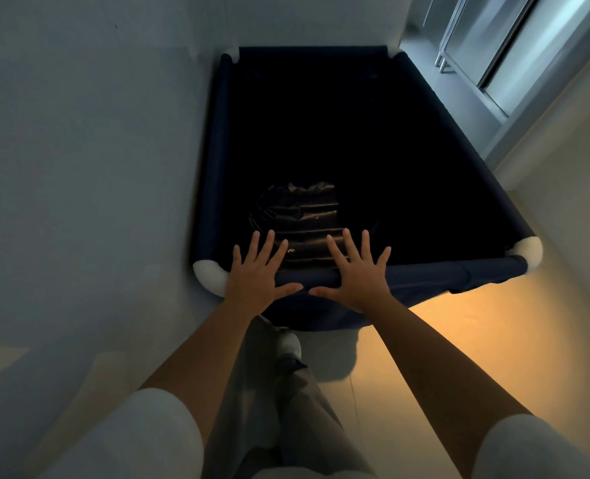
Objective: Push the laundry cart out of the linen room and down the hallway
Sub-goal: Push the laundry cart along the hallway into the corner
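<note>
Hands lay flat and wide open, left hand (257, 274) and right hand (357, 273), on the near rail of the laundry cart (425, 267), close beside the wall (79, 150). Soft cloth sides, stiff rail, nearly empty: probably light. Push on the rail.

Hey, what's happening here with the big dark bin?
A person stands behind a dark blue laundry cart, both palms flat on its near rail. The left hand and right hand sit side by side, fingers spread and open rather than wrapped around the bar. A crumpled dark bag lies inside. The cart's left side runs close along a wall, with metal-framed doors ahead on the right.
</note>
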Available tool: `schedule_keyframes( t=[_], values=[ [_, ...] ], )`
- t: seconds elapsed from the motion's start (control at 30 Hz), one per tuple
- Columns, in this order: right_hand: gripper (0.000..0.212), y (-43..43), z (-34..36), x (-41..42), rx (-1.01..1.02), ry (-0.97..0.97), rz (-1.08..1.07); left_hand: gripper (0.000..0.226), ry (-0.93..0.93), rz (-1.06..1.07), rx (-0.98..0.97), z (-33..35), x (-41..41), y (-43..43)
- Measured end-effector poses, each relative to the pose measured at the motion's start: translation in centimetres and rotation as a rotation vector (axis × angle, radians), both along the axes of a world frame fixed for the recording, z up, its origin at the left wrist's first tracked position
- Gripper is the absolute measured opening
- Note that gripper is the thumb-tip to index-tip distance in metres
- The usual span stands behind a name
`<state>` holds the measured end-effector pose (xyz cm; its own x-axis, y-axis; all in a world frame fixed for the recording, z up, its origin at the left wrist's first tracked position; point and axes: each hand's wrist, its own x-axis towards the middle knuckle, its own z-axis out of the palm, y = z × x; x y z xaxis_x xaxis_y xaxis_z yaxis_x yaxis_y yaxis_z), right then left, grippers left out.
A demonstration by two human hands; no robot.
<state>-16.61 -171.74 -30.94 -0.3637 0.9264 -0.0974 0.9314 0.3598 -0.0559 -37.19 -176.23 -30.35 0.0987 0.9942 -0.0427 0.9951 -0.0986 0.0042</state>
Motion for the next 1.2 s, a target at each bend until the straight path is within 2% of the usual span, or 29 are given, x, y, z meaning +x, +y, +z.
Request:
schedule_keyframes(
  t=[0.83,1.03,1.2],
  values=[
    [0.112,0.0,0.1,0.0,0.018,-0.009,0.01,0.096,-0.008,0.001,0.005,0.0,0.0,0.0],
    [0.097,-0.3,0.1,0.7,0.021,0.01,0.074,0.104,-0.072,-0.021,0.041,0.5,0.1,-0.3],
    [0.08,-0.7,0.2,3.8,0.028,0.027,0.091,0.097,-0.123,-0.004,0.082,0.9,1.4,-0.7]
  ],
)
